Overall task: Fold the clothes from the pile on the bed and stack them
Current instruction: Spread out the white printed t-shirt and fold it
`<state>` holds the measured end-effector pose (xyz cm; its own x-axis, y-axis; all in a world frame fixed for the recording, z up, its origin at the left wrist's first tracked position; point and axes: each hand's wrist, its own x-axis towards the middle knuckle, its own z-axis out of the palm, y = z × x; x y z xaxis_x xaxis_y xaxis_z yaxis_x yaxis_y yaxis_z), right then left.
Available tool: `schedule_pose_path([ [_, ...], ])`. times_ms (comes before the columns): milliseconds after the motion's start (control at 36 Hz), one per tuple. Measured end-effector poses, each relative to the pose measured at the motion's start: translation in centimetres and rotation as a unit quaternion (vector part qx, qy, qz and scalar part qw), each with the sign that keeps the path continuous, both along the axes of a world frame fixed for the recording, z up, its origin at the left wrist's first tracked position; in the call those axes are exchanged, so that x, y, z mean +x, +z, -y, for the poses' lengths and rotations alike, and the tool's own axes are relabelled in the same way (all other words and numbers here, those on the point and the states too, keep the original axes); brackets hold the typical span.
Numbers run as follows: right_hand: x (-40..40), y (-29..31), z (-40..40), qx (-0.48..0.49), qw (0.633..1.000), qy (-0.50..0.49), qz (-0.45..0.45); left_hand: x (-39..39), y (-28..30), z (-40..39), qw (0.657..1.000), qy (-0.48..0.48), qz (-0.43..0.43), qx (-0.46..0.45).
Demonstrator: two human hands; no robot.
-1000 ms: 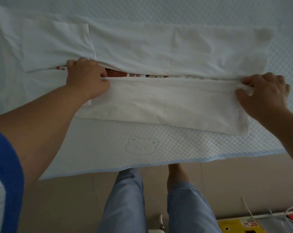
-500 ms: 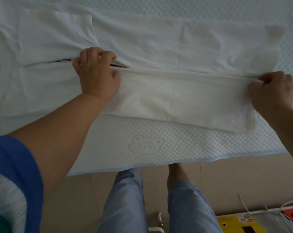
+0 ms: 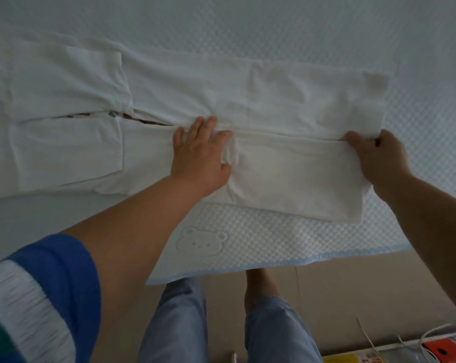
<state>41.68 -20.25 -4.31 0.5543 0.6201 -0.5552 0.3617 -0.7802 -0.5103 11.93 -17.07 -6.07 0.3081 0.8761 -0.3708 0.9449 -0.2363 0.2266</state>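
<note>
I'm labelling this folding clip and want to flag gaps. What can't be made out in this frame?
- White shirt, head view: its left end runs off the frame edge.
- Printed front: only a red sliver shows between the folded flaps; the design is covered.
- Right hand: the corner it pinches hides its fingertips.
- Left hand: its palm side faces down onto the cloth.
- Pile and stack: out of frame.

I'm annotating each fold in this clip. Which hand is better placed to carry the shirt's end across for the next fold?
Probably the right hand: it already pinches the white shirt at its right end. The left hand lies flat mid-shirt, suited to anchoring it.
</note>
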Motion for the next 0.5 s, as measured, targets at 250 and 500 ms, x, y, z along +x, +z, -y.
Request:
schedule_pose_path([
  [250, -2.0, 4.8, -0.9, 0.065, 0.997, 0.039, -0.004, 0.8, 2.3, -1.8, 0.989, 0.117, 0.091, -0.01],
  [500, -12.4, 11.0, -4.6, 0.099, 0.977, 0.187, -0.006, -3.3, 5.3, -3.5, 0.826, 0.391, 0.36, -0.189],
])
